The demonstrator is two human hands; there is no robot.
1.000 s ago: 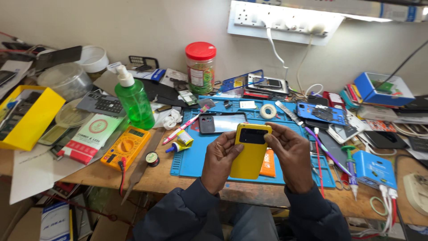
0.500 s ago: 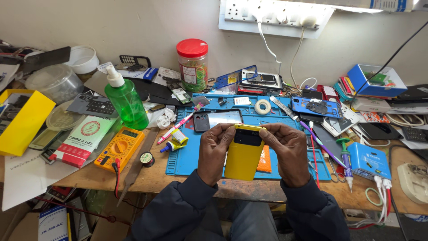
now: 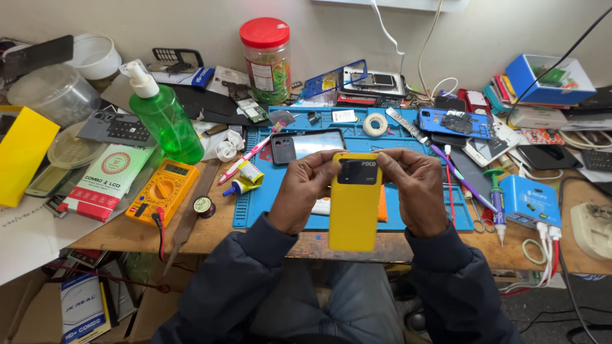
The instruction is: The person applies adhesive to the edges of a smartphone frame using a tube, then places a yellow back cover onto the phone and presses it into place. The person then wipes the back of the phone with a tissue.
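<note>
Yellow phone held back-up between both hands at centre frame, over the blue mat

The left hand (image 3: 305, 191) and right hand (image 3: 414, 190) each have their grip pinched on the upper edges of the yellow phone (image 3: 354, 202), its screen side hidden; the fingertips curl behind it. Beyond it on the blue mat (image 3: 408, 220) lies a dark phone (image 3: 308, 146), partly covered by the left hand's knuckles. The green pump bottle (image 3: 164, 116) stands upper left; the bench (image 3: 210, 232) edge hides the lap
</note>
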